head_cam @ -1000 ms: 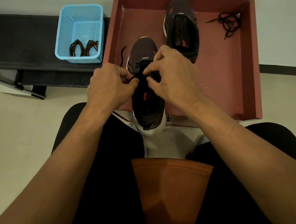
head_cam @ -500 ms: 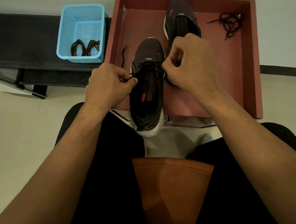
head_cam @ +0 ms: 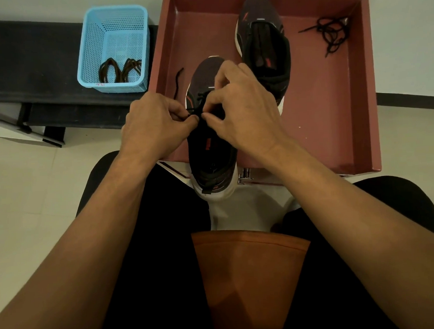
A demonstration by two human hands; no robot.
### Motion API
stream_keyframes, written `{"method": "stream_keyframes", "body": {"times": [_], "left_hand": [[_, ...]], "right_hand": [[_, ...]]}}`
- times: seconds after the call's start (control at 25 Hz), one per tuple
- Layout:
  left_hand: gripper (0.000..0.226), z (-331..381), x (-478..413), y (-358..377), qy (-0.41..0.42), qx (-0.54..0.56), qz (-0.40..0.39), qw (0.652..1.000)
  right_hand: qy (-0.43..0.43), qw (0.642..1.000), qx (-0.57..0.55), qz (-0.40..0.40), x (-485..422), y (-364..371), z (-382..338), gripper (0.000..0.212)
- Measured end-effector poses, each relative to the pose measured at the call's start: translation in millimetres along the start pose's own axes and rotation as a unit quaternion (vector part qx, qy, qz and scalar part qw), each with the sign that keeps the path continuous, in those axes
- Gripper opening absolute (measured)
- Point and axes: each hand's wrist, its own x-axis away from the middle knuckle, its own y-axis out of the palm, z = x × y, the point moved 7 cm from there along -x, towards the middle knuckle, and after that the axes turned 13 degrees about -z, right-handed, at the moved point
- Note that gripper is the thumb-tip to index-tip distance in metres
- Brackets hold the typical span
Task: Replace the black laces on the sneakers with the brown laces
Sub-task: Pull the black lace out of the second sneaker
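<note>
Left hand [head_cam: 156, 127] and right hand [head_cam: 245, 110] shown bare; both forearms [head_cam: 105, 220] uncovered as far as near frame edge. Black trousers [head_cam: 153, 273] worn, covering both thighs and knees. Rust-orange shirt hem [head_cam: 249, 275] seen near centre, creased down middle.

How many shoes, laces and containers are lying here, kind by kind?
Red tray: 1
Blue basket: 1
Sneakers: 2
Black laces: 2, one loose in the tray, one in the near sneaker
Brown laces: 2, in the basket
Total: 8
</note>
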Motion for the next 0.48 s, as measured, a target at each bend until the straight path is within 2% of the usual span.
{"method": "stream_keyframes", "body": {"times": [0.12,0.28,0.48], "left_hand": [[0.019,-3,2,-3,-0.004,0.004,0.004,1.0],[0.023,-3,2,-5,-0.012,0.004,0.007,1.0],[0.028,1,3,-5,-0.015,0.0,0.009,1.0]], "right_hand": [[0.022,0.997,-0.049,0.047,3,-23,17,0.014],[0.095,0.989,-0.029,0.109,13,-53,48,0.014],[0.171,0.977,-0.019,0.129,20,-63,72,0.02]]}}
